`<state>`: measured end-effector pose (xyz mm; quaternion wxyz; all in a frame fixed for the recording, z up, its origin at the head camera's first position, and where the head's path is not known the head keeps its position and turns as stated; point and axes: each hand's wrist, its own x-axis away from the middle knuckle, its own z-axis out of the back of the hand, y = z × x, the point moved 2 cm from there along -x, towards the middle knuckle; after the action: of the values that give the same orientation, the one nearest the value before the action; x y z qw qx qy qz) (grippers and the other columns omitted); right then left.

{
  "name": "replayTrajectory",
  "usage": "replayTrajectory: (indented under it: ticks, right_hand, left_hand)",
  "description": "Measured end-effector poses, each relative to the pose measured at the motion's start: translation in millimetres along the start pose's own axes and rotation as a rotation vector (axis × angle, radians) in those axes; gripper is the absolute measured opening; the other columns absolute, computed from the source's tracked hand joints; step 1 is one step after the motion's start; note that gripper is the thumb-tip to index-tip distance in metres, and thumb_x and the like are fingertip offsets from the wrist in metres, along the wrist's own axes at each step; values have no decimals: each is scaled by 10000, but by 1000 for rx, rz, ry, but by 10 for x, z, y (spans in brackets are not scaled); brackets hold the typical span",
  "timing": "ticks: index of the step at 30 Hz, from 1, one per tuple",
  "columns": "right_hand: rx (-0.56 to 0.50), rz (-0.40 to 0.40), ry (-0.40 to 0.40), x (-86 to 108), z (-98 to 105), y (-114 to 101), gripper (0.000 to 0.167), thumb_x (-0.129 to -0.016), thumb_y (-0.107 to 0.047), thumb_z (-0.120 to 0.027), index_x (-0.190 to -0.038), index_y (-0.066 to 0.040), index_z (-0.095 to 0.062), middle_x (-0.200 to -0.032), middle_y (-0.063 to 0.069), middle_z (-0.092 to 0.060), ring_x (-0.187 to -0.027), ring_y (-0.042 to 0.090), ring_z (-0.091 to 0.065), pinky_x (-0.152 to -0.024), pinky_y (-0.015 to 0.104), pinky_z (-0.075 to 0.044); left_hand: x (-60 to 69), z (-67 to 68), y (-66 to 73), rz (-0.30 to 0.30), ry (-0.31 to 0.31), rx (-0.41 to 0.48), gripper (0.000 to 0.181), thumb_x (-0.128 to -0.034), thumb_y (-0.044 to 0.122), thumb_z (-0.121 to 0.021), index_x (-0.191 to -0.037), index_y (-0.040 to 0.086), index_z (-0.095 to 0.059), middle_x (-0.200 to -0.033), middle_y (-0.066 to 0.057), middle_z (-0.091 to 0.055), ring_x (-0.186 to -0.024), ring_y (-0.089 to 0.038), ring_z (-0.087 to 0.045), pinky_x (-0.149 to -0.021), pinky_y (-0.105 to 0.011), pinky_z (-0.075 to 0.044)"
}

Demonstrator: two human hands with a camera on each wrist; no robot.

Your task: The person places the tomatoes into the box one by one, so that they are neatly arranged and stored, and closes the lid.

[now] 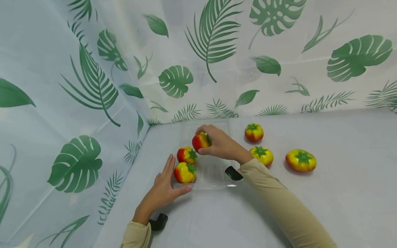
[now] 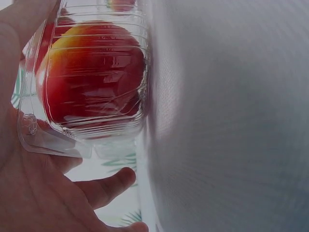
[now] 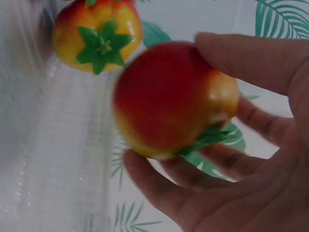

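Note:
A clear plastic container (image 1: 214, 175) holds two red-and-yellow toy tomatoes with green star-shaped tops: one nearer (image 1: 183, 173), one farther (image 1: 185, 154), along its left side. My right hand (image 1: 219, 142) grips another toy tomato (image 3: 169, 99) over the container's far part, thumb and fingertips around it, its green top turned sideways. At the container's near left corner is my left hand (image 1: 163, 189), fingers straight along the left side and thumb stretched along the front edge. The left wrist view shows a tomato (image 2: 99, 72) through the ribbed wall, beside that hand's spread fingers.
Right of the container, three more toy tomatoes lie on the white tabletop (image 1: 347, 179): a far one (image 1: 254, 132), one (image 1: 263, 155) partly behind my right forearm, and a wide one (image 1: 301, 160). Leaf-printed sheets (image 1: 288, 51) stand at the back and left.

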<state>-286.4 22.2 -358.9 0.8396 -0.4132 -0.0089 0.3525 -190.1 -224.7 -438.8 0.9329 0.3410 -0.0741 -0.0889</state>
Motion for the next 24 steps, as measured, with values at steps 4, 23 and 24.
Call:
replayTrajectory:
  ticks: [4, 23, 24]
  right_hand:
    - [29, -76, -61, -12, -50, 51, 573, -929, -124, -825, -1425, -22, -556, -1341, 167, -586, -1169, 315, -588, -999, 434, -566]
    - [206, -141, -149, -9, -172, 84, 593, -906, -118, -858, -1428, -34, -590, -1386, 166, -586, -1253, 353, -542, -1048, 479, -549]
    - [212, -142, -153, -11, -182, 89, 592, -904, -112, -860, -1427, -36, -591, -1385, 165, -589, -1254, 358, -537, -1047, 481, -549]
  left_hand:
    - [-2, 7, 5, -7, 0, 1, 1247, -899, 601, -796, -1733, 138, 8, -1794, 14, 81, -1638, -321, -104, -1223, -741, -9]
    - [2, -1, 12, -10, 8, 4, 1249, -886, 593, -811, -1734, 116, -29, -1798, -5, 62, -1633, -346, -129, -1214, -759, -26]
    - [2, -4, 7, -11, 7, 5, 1245, -888, 589, -811, -1734, 116, -30, -1798, -3, 61, -1633, -345, -128, -1214, -759, -26]
